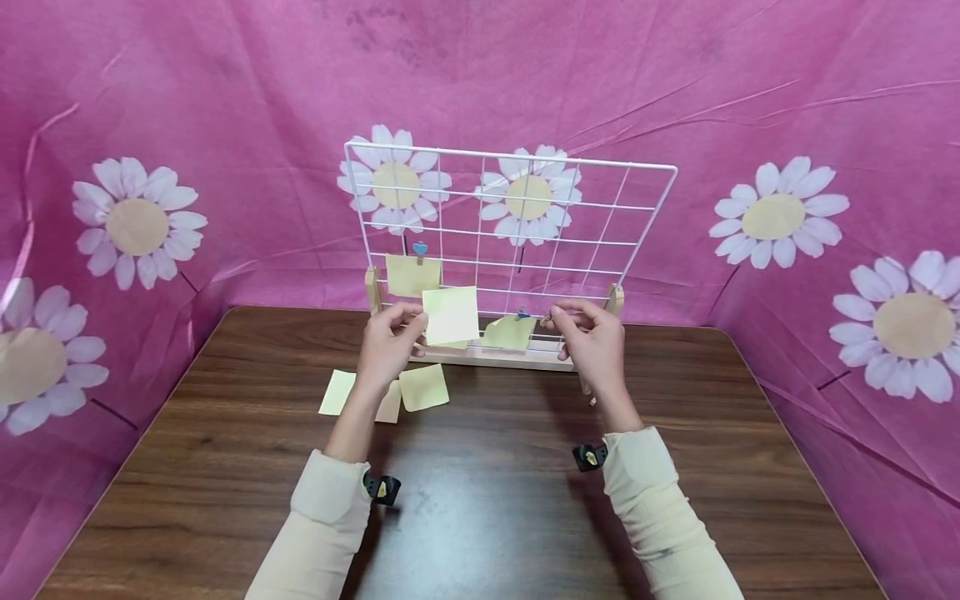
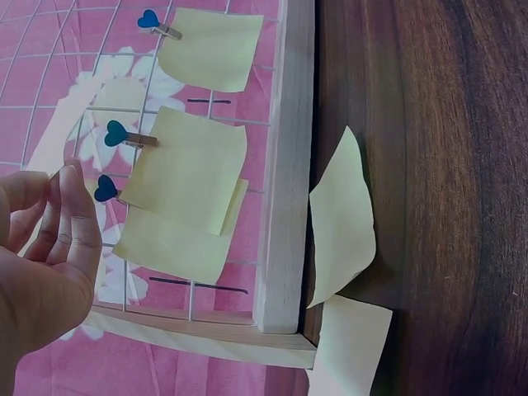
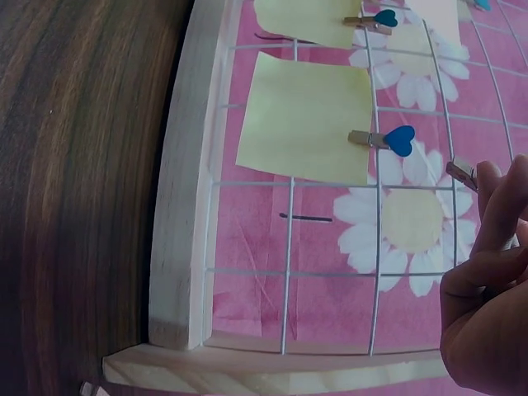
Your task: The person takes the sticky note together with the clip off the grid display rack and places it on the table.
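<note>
One note [image 1: 450, 315] pinched in left hand [image 1: 390, 337], peg [image 3: 463, 175] in right hand's [image 1: 596, 337] pinch, before grid [image 1: 510, 156]. Best: note flush against grid, peg biting both.

Room up high, stuff down low.
A hand could pass over the white grid [image 1: 478, 232]. Yellow notes [image 1: 413, 277] and blue heart clips [image 3: 401, 141] block some low squares.
</note>
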`<state>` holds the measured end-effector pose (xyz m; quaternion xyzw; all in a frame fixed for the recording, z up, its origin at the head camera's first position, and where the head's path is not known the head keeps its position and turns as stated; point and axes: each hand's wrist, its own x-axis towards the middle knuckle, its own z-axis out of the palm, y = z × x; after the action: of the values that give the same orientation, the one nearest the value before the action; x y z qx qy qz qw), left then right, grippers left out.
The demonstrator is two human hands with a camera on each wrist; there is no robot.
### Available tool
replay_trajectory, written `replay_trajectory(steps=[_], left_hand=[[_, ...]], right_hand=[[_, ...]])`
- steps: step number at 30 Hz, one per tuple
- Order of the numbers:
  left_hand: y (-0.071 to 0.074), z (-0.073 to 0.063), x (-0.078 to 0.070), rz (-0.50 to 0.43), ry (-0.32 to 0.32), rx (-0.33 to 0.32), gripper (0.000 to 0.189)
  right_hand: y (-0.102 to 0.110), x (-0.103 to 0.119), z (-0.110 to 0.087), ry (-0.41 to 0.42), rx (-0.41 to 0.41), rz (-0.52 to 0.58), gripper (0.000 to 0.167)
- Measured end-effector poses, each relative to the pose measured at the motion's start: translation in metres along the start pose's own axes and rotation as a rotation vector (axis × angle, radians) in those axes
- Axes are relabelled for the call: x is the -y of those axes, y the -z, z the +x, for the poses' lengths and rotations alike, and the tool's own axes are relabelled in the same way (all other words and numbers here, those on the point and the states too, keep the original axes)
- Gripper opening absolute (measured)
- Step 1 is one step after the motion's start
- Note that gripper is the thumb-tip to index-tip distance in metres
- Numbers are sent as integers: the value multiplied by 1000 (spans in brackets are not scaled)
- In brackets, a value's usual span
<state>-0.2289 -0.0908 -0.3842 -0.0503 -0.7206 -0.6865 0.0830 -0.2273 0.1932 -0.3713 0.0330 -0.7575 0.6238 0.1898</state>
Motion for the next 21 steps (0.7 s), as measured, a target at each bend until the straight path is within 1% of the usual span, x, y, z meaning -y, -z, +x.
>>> replay_trajectory(steps=[4, 10, 13, 16, 21], left_hand=[[0, -2, 0, 6, -8, -7, 19], [2, -3, 1, 3, -4, -5, 19], [3, -4, 1, 2, 2, -2, 20], [5, -5, 3, 1, 8, -2, 21], [6, -7, 4, -7, 27, -1, 22]], right_hand=[[4, 5, -4, -4, -2, 11, 18], [8, 30, -16, -17, -5, -9, 17], [11, 35, -20, -30, -9, -10, 16], [13, 31, -20, -24, -15, -16, 16], [18, 5, -15, -35, -40, -12, 18]])
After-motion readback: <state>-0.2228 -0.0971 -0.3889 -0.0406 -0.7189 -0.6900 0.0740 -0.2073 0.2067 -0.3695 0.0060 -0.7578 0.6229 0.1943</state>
